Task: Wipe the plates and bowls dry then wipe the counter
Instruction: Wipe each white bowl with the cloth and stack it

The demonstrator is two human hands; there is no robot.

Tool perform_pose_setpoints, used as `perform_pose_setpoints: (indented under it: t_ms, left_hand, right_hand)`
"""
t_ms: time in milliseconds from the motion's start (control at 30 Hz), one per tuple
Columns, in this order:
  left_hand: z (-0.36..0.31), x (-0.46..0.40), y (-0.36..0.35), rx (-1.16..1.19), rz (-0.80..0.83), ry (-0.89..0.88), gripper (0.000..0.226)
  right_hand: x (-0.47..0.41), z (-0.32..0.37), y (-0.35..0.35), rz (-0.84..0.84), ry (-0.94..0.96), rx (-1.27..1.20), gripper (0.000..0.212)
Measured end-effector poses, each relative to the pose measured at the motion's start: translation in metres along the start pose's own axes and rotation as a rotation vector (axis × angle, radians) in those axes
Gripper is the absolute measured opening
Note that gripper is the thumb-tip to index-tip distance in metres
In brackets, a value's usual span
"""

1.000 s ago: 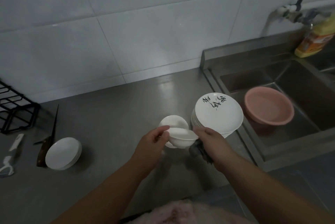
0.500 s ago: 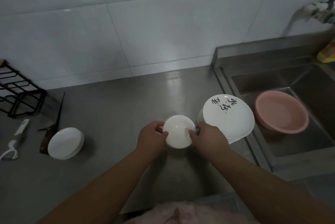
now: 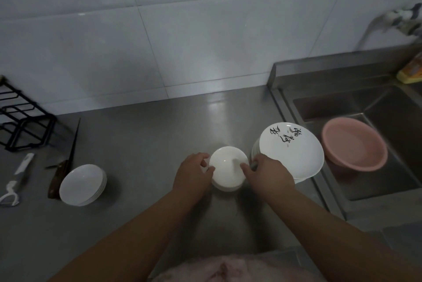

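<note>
A small stack of white bowls [image 3: 227,165] stands on the steel counter [image 3: 148,144] in the middle. My left hand [image 3: 194,174] grips the top bowl's left rim and my right hand [image 3: 269,175] grips its right rim. A bit of dark grey cloth peeks out under my right hand. Just right of the bowls is a stack of white plates [image 3: 291,151] whose top plate bears black writing. A second stack of small white plates [image 3: 82,184] sits at the left.
A knife [image 3: 62,167] and a white peeler [image 3: 14,181] lie at the far left, by a black wire rack [image 3: 22,119]. The sink [image 3: 376,142] at the right holds a pink basin [image 3: 354,144]. A tap [image 3: 402,18] and a yellow bottle [image 3: 411,71] are behind it.
The bowl that both hands held tilted above the counter now sits level on the bowl stack. Both hands stay on its rim. The view shifted slightly left.
</note>
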State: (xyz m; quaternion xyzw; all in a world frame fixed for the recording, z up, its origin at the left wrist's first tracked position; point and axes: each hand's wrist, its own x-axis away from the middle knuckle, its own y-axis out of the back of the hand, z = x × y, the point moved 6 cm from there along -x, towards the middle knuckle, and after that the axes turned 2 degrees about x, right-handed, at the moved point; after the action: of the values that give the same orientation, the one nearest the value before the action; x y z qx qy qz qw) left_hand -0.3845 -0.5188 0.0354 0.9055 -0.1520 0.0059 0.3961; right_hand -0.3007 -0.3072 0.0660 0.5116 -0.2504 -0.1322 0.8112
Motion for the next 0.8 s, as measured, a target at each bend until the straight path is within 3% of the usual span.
perform_pose_setpoints:
  t_ms: [167,267,533,700,800]
  left_hand:
    - [0.023,0.005,0.042,0.010,-0.053,-0.019,0.034]
    - [0.057,0.010,0.079,0.004,-0.088,0.012,0.032]
    - [0.199,0.049,0.201,-0.016,-0.217,0.323,0.031]
    - [0.270,0.067,0.250,-0.072,-0.254,0.435,0.043]
    - [0.296,0.065,0.260,-0.070,-0.196,0.455,0.052]
  right_hand:
    - [0.014,0.040,0.019,-0.095,0.160,0.052,0.026]
    - [0.020,0.084,0.008,-0.081,0.253,0.065,0.030]
    - [0.037,0.203,-0.087,0.275,0.288,-0.124,0.031]
    - [0.051,0.270,-0.142,0.382,0.308,-0.133,0.037]
    - [0.056,0.304,-0.174,0.430,0.301,-0.158,0.046]
